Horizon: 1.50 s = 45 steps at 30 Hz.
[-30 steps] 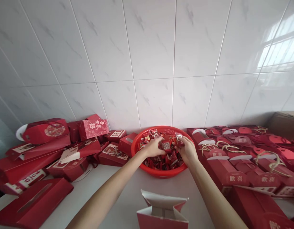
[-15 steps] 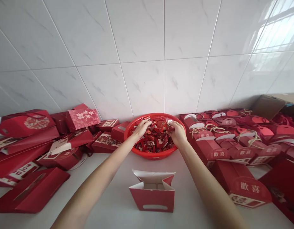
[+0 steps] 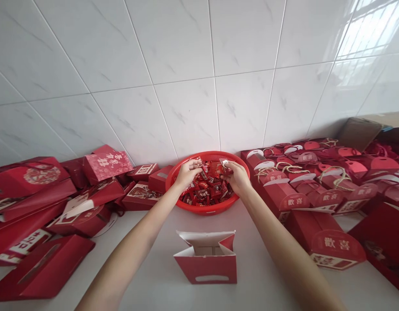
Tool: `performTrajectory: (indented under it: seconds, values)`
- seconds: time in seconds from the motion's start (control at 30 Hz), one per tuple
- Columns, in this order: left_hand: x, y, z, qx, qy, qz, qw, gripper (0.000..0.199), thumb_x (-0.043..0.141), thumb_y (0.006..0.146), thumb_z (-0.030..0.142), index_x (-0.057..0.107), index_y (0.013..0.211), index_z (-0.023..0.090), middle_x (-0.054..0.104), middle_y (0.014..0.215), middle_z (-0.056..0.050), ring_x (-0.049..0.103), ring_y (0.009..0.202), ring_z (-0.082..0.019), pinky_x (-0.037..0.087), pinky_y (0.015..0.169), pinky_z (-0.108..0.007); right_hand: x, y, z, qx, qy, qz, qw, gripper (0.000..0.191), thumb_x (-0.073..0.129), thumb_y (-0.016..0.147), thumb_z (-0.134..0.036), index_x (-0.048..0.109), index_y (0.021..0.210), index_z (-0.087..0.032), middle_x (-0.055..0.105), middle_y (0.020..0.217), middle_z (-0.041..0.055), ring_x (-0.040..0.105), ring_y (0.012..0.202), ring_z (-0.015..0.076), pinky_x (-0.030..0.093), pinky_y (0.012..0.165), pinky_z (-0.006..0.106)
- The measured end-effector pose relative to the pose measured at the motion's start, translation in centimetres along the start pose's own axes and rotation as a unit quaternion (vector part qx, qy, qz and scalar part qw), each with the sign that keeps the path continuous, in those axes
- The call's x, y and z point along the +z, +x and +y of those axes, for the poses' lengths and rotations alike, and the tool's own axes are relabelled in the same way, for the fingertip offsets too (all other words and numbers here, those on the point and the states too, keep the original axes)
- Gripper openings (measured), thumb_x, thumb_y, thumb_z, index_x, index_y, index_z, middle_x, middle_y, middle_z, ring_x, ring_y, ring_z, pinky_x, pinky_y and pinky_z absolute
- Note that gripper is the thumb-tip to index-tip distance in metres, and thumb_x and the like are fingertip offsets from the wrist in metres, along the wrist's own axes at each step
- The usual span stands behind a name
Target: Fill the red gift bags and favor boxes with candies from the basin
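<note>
Both of my hands are over a red plastic basket [image 3: 210,210] heaped with small red-wrapped candies [image 3: 215,188]. At the basket's left, my left hand [image 3: 187,173] is pinched, with a bit of shiny wrapper showing at its fingertips. On the right side, my right hand [image 3: 237,176] grips a wrapped candy [image 3: 224,163] with a pale patch between thumb and fingers. Nearer to me, between my forearms, a red paper gift box [image 3: 205,268] stands upright with its top open, showing a white inside and a cut-out handle slot.
Red gift boxes [image 3: 78,216] lie piled at the left. Rows of closed red boxes [image 3: 303,196] with rope handles fill the right side, and a cardboard carton [image 3: 359,131] stands at the far right. A tiled wall [image 3: 186,116] rises behind the basket on the white table [image 3: 147,276].
The view has tilted and shifted slightly. My left hand has lifted a little with its fingers pinched, while my right hand stays at the basket's right side with its candy.
</note>
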<state>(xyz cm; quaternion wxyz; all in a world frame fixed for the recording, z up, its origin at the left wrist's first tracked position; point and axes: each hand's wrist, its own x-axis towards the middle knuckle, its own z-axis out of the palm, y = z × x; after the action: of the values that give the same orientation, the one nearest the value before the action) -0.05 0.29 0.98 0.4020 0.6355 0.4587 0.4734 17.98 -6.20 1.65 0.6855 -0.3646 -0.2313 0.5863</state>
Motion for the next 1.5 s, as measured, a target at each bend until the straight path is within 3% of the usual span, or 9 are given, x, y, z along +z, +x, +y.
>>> performTrajectory:
  seconds: [0.47,0.67,0.83,1.0,1.07,1.2,1.33,1.4,1.5]
  values:
    - [0.0,0.1,-0.5,-0.015,0.028,-0.013,0.999,0.024,0.071,0.064,0.011,0.072,0.088,0.015,0.077,0.101,-0.011,0.07,0.1,-0.026,0.052,0.097,-0.041,0.0,-0.2,0.0,0.008,-0.016,-0.028,0.999,0.014,0.071,0.067,-0.011,0.059,0.066,-0.018,0.063,0.064,-0.003,0.065,0.057,0.014,0.054,0.051,0.024]
    - [0.0,0.3,-0.9,-0.027,0.04,0.004,0.999,0.019,0.068,0.077,0.018,0.074,0.095,0.016,0.075,0.114,-0.012,0.068,0.111,-0.026,0.051,0.1,-0.039,-0.1,-0.1,0.1,0.002,-0.018,-0.022,1.0,0.018,0.074,0.064,-0.012,0.058,0.067,-0.019,0.061,0.064,-0.0044,0.065,0.057,0.0141,0.052,0.05,0.024]
    - [0.1,0.4,-1.1,-0.041,0.056,-0.007,0.998,0.023,0.063,0.082,0.024,0.075,0.1,0.015,0.073,0.117,-0.014,0.073,0.096,-0.027,0.058,0.087,-0.041,-0.2,0.0,0.1,0.002,-0.021,-0.021,1.0,0.017,0.074,0.063,-0.013,0.058,0.066,-0.019,0.062,0.063,-0.0043,0.065,0.057,0.0143,0.052,0.05,0.024]
    - [0.1,0.0,-0.4,0.005,0.089,-0.006,0.996,0.025,0.063,0.075,0.017,0.075,0.098,0.018,0.074,0.113,-0.009,0.069,0.107,-0.025,0.052,0.097,-0.037,-0.2,0.1,0.1,-0.004,-0.016,-0.013,1.0,0.017,0.073,0.063,-0.013,0.057,0.066,-0.02,0.062,0.063,-0.0046,0.065,0.057,0.0144,0.052,0.051,0.025]
    - [0.0,-0.6,0.3,0.028,0.173,-0.075,0.982,0.022,0.065,0.072,0.018,0.076,0.091,0.02,0.077,0.101,-0.006,0.07,0.101,-0.024,0.052,0.093,-0.033,-0.2,0.1,0.1,-0.008,-0.014,-0.009,1.0,0.017,0.073,0.063,-0.014,0.057,0.066,-0.02,0.062,0.062,-0.0046,0.065,0.057,0.0143,0.051,0.05,0.024]
    - [0.0,-2.1,1.5,0.03,0.388,-0.237,0.89,0.011,0.077,0.059,0.029,0.073,0.068,0.024,0.073,0.069,-0.002,0.071,0.076,-0.026,0.052,0.075,-0.031,-0.1,-0.1,0.1,-0.014,-0.01,-0.005,1.0,0.012,0.07,0.063,-0.014,0.059,0.065,-0.02,0.063,0.061,-0.004,0.063,0.055,0.0131,0.051,0.05,0.024]
    - [0.8,-2.9,1.9,0.028,0.457,-0.264,0.849,0.03,0.085,0.047,0.041,0.07,0.068,0.025,0.07,0.067,-0.003,0.071,0.075,-0.029,0.05,0.07,-0.03,-0.1,-0.1,0.0,-0.017,-0.008,-0.005,1.0,0.011,0.07,0.063,-0.015,0.061,0.065,-0.02,0.064,0.061,-0.0032,0.063,0.056,0.0138,0.051,0.051,0.024]
    - [1.4,-2.9,1.8,0.022,0.478,-0.281,0.832,0.03,0.083,0.047,0.038,0.067,0.068,0.024,0.07,0.068,-0.005,0.071,0.075,-0.03,0.049,0.068,-0.03,-0.1,-0.1,0.0,-0.017,-0.008,-0.004,1.0,0.01,0.069,0.063,-0.015,0.061,0.065,-0.02,0.064,0.061,-0.0031,0.063,0.056,0.0143,0.05,0.05,0.024]
    - [2.2,-2.7,1.5,0.008,0.463,-0.304,0.833,0.025,0.079,0.047,0.028,0.062,0.064,0.023,0.067,0.062,-0.003,0.069,0.066,-0.027,0.048,0.061,-0.028,-0.1,-0.1,0.0,-0.015,-0.01,-0.004,1.0,0.011,0.07,0.063,-0.015,0.06,0.065,-0.02,0.064,0.06,-0.0034,0.062,0.054,0.0141,0.049,0.05,0.024]
